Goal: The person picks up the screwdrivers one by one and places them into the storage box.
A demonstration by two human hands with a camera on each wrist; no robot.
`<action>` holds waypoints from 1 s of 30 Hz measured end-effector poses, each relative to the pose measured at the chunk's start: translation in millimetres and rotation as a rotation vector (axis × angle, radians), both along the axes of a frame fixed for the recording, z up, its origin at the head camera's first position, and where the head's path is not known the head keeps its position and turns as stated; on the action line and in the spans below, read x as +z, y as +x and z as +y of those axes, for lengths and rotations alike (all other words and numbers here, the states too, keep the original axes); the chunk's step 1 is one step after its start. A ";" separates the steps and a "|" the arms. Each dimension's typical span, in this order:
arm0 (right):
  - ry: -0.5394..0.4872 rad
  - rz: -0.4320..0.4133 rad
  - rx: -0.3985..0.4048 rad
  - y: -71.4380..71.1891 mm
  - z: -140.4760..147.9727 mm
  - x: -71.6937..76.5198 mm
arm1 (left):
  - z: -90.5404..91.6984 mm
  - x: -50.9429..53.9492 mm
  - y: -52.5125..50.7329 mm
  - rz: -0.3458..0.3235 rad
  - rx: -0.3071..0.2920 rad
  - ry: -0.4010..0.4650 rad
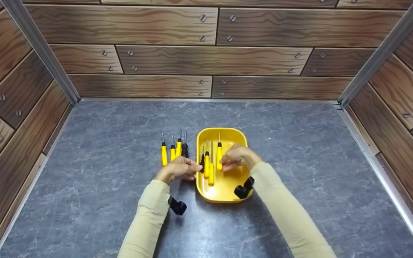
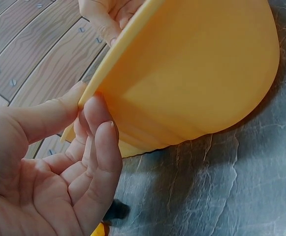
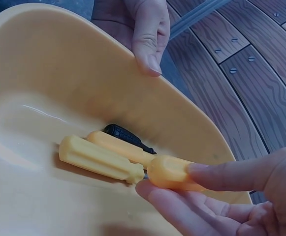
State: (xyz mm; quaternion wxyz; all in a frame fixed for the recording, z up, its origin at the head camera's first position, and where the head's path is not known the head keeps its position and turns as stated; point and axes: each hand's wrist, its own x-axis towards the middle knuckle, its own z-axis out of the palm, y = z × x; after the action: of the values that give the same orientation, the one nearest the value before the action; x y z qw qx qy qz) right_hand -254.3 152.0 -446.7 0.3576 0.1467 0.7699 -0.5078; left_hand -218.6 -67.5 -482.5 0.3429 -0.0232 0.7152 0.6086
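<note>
Inside the yellow tray (image 1: 224, 195), my right hand (image 1: 236, 157) pinches the handle of a yellow screwdriver (image 1: 219, 154) between thumb and fingers; the right wrist view shows that handle (image 3: 171, 172) close up. Left of it in the tray lie two yellow-handled screwdrivers (image 1: 211, 174) and a black one (image 1: 202, 163). My left hand (image 1: 181, 168) grips the tray's left rim, thumb on top and fingers against the outer wall (image 2: 182, 73) in the left wrist view.
On the grey marbled table, left of the tray, several screwdrivers (image 1: 164, 154) with yellow handles and one black (image 1: 185, 149) lie side by side, partly behind my left hand. Wood-patterned walls (image 1: 163, 59) with metal edges enclose the table.
</note>
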 end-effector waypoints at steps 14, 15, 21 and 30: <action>0.030 -0.026 0.001 0.1 -4.9 -3.5 | 1.1 1.2 1.0 -0.004 0.002 0.010; 0.033 -0.028 0.000 -0.1 -5.2 -4.0 | 0.9 1.1 0.9 -0.003 0.002 0.006; 0.054 -0.044 0.002 -1.1 -8.7 -7.0 | -0.3 0.5 0.8 -0.010 0.003 -0.005; 0.083 -0.045 0.008 -1.9 -11.1 -11.1 | 0.1 0.9 0.8 -0.005 -0.006 0.003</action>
State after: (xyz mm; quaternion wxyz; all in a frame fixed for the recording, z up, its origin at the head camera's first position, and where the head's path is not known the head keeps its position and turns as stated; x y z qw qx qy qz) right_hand -256.2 140.9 -457.8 0.3704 0.1695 0.7828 -0.4704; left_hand -217.8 -67.4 -481.6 0.3462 -0.0220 0.7134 0.6088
